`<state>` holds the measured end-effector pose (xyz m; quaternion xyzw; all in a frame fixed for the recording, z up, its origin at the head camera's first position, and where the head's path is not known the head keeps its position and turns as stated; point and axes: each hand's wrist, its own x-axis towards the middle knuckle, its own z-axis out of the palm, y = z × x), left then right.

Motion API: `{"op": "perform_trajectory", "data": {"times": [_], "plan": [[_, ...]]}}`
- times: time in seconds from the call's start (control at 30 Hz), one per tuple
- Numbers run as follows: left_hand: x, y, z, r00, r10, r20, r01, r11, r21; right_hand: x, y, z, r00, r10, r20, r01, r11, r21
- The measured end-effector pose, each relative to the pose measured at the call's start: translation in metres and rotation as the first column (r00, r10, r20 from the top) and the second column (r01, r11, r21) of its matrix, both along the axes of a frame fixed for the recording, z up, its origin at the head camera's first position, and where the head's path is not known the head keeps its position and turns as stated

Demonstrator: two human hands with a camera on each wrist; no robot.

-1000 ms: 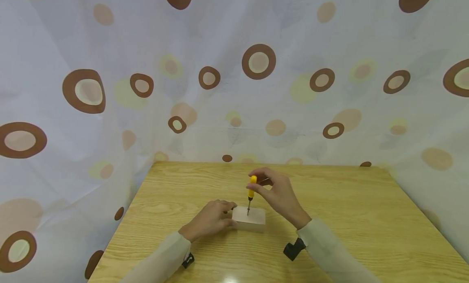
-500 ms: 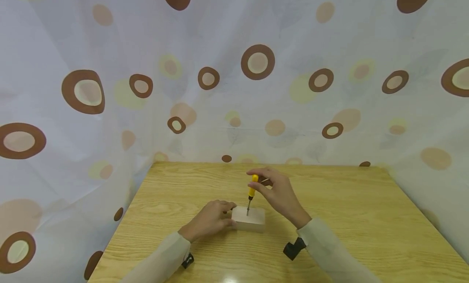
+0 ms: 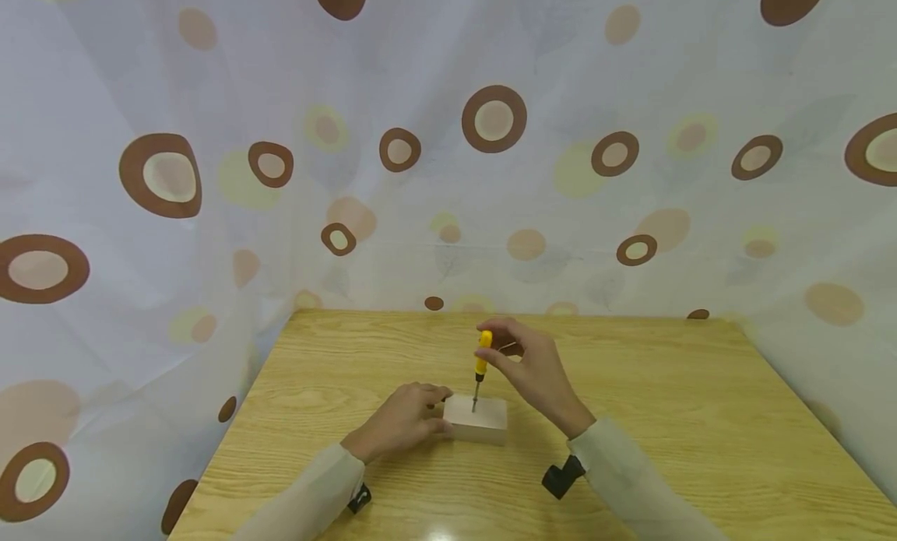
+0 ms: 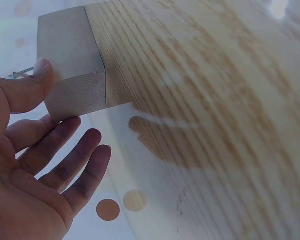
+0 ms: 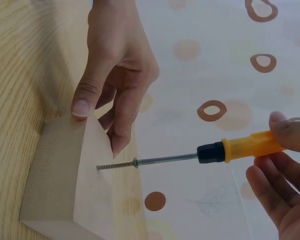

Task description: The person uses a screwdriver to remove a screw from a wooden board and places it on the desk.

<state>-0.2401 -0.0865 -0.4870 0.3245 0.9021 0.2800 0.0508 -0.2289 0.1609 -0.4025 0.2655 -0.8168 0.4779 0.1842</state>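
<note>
A pale wooden block (image 3: 475, 430) lies on the table, its left end pinched between the thumb and fingers of my left hand (image 3: 401, 418). Several of that hand's other fingers spread free of the wood in the left wrist view. A long threaded screw (image 5: 117, 165) stands in the block's top face, most of its thread exposed. My right hand (image 3: 536, 371) holds a screwdriver (image 5: 250, 146) with a yellow handle and black collar by thumb and fingertips. The screwdriver's shaft meets the screw head, nearly in line with it. Its tip is hidden at the head.
The wood-grain table (image 3: 336, 354) extends around the block on all sides. A white curtain (image 3: 448, 183) with brown rings and spots hangs behind and beside it. A black strap piece (image 3: 563, 476) hangs below the right sleeve.
My right fingers shift slightly on the screwdriver's handle, and its top tilts a little right, then back. The left hand and the block keep their place.
</note>
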Motion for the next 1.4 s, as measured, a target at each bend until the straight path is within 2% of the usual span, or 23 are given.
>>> {"op": "perform_trajectory", "data": {"times": [0.17, 0.37, 0.63, 0.93, 1.17, 1.4], "plan": [[0.001, 0.0, 0.001, 1.0, 0.002, -0.006, -0.002, 1.0, -0.003, 0.0, 0.002, 0.001, 1.0, 0.005, -0.019, -0.005, 1.0, 0.018], [0.001, 0.001, 0.001, 1.0, 0.016, -0.017, -0.016, 1.0, -0.02, 0.0, 0.002, 0.003, 0.999, 0.031, 0.009, -0.031, 0.999, 0.04], [-0.001, 0.002, 0.0, 1.0, 0.015, -0.01, -0.016, 1.0, -0.027, 0.001, 0.003, 0.002, 1.0, -0.008, -0.026, 0.009, 0.999, 0.033], [-0.001, 0.002, 0.0, 0.999, 0.011, -0.032, -0.012, 0.999, -0.041, 0.003, 0.005, 0.003, 0.998, -0.038, -0.051, 0.039, 0.999, 0.02], [0.0, 0.002, 0.001, 0.999, 0.013, -0.036, -0.014, 0.999, -0.038, 0.003, 0.009, 0.006, 0.998, -0.061, -0.026, 0.061, 0.998, -0.025], [-0.001, 0.002, 0.0, 0.997, -0.002, -0.081, -0.001, 0.999, -0.042, 0.002, 0.018, 0.004, 0.998, -0.057, -0.019, 0.056, 0.997, -0.05]]}}
